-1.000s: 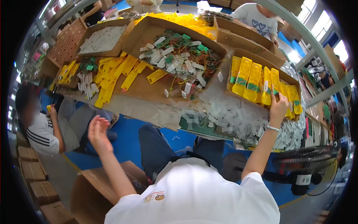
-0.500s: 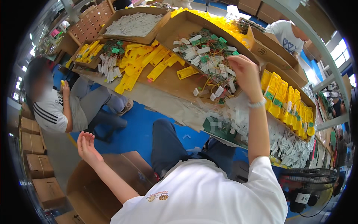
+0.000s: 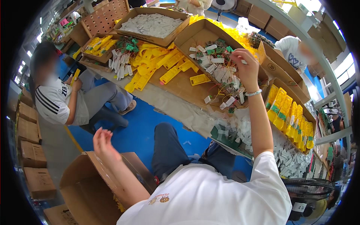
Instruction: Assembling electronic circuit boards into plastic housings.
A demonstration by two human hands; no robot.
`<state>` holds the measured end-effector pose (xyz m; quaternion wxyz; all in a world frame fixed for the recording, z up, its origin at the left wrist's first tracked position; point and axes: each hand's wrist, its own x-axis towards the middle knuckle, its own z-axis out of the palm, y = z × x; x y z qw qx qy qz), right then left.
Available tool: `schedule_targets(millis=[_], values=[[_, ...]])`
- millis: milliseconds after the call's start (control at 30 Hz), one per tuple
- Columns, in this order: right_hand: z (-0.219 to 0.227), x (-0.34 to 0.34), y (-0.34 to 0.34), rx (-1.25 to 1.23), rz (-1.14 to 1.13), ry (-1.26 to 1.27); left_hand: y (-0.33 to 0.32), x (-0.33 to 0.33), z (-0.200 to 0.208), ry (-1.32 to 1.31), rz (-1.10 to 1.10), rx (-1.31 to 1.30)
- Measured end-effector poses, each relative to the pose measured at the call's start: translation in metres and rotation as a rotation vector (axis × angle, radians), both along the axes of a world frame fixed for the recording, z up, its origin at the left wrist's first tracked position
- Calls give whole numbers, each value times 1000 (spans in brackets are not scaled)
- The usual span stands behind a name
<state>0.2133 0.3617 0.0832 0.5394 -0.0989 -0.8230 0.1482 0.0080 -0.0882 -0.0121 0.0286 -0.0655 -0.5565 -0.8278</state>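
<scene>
My left hand [image 3: 107, 146] is raised over the cardboard carton beside me, fingers loosely apart and nothing in them. My right hand [image 3: 245, 71] hovers at the right side of a shallow cardboard box, its fingers bent together. A small pale spot shows between those fingers, too small to name. Below it in the box lies a tangled heap of white plastic modules [image 3: 227, 75] with thin wires and green circuit boards. Right of my forearm, yellow plastic housings [image 3: 282, 112] with green boards stand in a row in another box.
Loose yellow housings [image 3: 165, 62] cover the bench's middle. A tray of flat white pieces [image 3: 152, 25] stands farther back. A big open carton [image 3: 80, 187] is at my left, a black fan [image 3: 307, 187] at lower right. One person sits at left holding a yellow piece; another is behind the boxes.
My left hand has moved right and its fingers have turned upward. My right hand stays over the modules with its fingers more curled. The view has shifted, and the seated person's hands have moved.
</scene>
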Motion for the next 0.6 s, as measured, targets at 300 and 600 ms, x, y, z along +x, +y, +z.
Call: schedule_targets(millis=[300,600], values=[[57,31,-123,-173,337,-82,153,93,83,468,-676,164],[15,32,-153,-544,623,-162,161,104,78,402,-950,181]])
